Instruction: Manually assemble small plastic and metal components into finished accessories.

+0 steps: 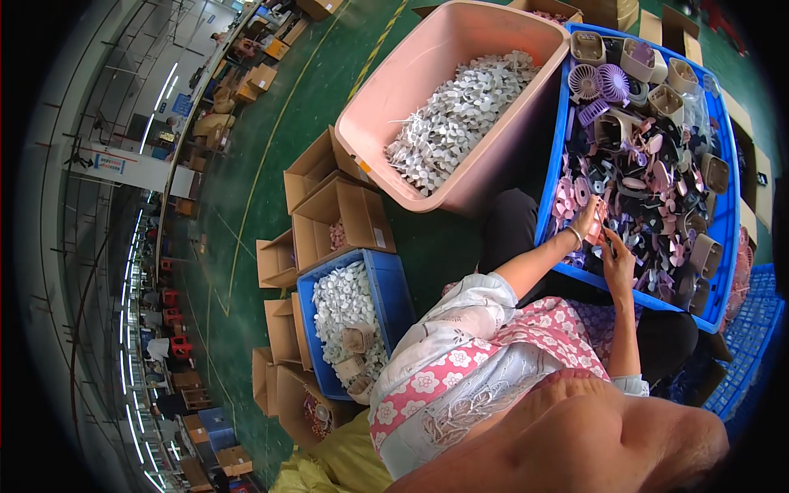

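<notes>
My left hand (584, 223), with a bracelet at the wrist, is closed around a small pink plastic part (598, 215) over the near left part of the blue tray (731, 205). Just right of it, my right hand (619, 256) is closed, its fingertips against a thin dark thing (607, 236), too small to name. Both hands nearly meet at the pink part. Around them the tray is heaped with pink, purple, black and beige plastic parts. Round fan grilles (612, 82) and beige housings (588, 48) lie at its far end.
Left of the tray stands a big pink tub (370, 131) with many white pieces (460, 115). A blue bin (393, 287) of white pieces and several open cardboard boxes (337, 218) stand at my left. A blue plastic basket (752, 329) lies at the right. The floor is green.
</notes>
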A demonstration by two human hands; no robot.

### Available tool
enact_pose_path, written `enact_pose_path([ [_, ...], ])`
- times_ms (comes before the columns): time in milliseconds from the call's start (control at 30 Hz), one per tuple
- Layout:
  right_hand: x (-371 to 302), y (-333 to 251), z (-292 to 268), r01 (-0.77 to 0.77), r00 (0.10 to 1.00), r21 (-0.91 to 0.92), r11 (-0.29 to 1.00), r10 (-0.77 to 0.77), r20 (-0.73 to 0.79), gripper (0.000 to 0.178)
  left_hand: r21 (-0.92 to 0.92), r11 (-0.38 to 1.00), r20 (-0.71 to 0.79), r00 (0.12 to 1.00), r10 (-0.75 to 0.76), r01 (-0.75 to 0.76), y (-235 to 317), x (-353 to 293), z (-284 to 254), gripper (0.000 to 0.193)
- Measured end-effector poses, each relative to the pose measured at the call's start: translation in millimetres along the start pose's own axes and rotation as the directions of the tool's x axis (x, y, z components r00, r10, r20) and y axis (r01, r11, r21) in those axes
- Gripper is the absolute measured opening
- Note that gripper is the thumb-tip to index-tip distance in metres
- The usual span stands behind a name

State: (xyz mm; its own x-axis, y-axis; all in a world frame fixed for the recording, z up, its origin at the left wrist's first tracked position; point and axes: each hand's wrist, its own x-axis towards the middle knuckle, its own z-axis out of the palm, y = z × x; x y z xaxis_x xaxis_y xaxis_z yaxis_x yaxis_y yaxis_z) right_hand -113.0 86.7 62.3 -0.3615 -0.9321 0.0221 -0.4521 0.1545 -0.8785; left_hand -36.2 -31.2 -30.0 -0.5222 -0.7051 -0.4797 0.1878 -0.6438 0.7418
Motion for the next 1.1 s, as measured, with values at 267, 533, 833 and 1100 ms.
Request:
enact_pose_path([
  [267, -1, 7, 3, 0.122, 0.982, -0.072, 0.99, -0.131, -0.136, 0.027, -0.322, 0.931, 0.351, 0.935, -0.048, 0.169, 17, 5, 7, 0.036],
  [533, -9, -5, -2, -0.097, 0.993, -0.117, 0.988, 0.087, -0.083, 0.037, -0.311, 0.932, 0.292, 0.952, -0.093, 0.187, 44, 4, 2, 0.072],
  [833, -17, 0, 0, -0.127, 0.989, -0.073, 0.989, 0.12, -0.09, 0.032, -0.154, 0.967, 0.288, 0.945, -0.153, 0.204, 33, -7, 10, 0.071],
  [1100, -12, 8, 9, -0.032, 0.988, -0.029, 0.999, 0.027, -0.152, 0.031, -0.126, 0.982, 0.297, 0.95, -0.099, 0.142, 35, -19, 26, 0.054],
])
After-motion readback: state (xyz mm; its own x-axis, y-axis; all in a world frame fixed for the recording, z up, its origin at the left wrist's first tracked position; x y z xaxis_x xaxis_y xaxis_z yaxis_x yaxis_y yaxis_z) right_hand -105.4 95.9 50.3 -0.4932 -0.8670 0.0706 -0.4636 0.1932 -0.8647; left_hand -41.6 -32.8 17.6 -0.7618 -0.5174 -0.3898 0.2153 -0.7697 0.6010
